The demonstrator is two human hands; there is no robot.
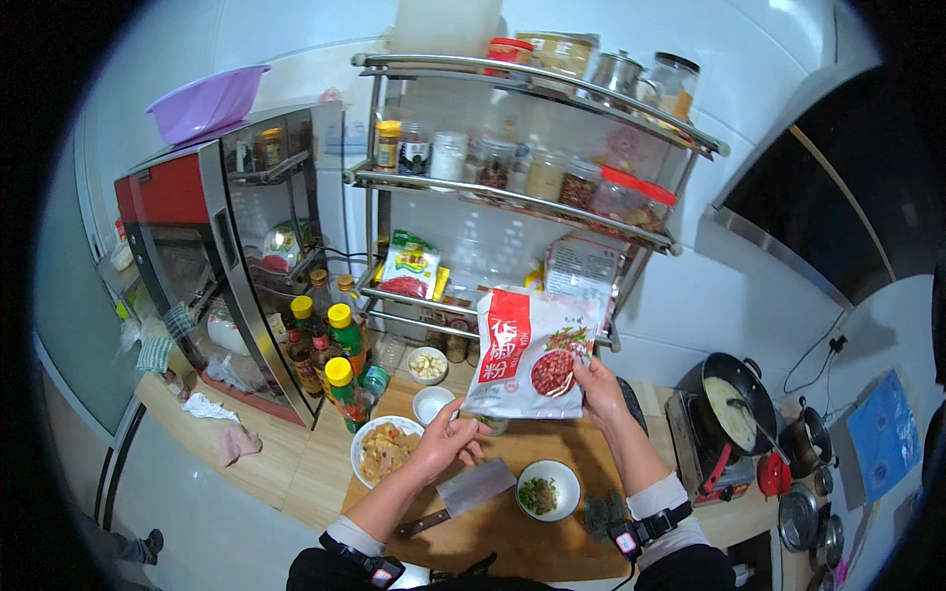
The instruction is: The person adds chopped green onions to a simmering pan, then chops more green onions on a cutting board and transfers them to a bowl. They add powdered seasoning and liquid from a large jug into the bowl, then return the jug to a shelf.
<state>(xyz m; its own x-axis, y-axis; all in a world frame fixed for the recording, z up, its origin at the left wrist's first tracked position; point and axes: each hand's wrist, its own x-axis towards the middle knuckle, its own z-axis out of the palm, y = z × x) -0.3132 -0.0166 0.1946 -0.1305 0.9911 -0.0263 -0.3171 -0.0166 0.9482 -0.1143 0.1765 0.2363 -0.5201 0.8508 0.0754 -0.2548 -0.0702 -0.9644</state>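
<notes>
My right hand (600,391) grips the right edge of a red and white spice powder packet (521,354), held up over the wooden cutting board (547,550). At the packet's lower left corner is my left hand (447,443), its fingers partly spread; whether it pinches the packet I cannot tell. Below lie a cleaver (477,487) with a wooden handle and a white bowl (549,490) holding chopped greens and a brown powder. A bowl of cut food (386,448) stands left of the cleaver, with a small white bowl (433,404) behind it.
Yellow-capped bottles (339,371) stand at the left beside a glass-doored cabinet (222,251). A metal rack (517,192) with spice jars rises behind the board. At the right, a wok (737,402) with a ladle and pale contents sits on a stove (684,436). Garlic fills a small bowl (427,366).
</notes>
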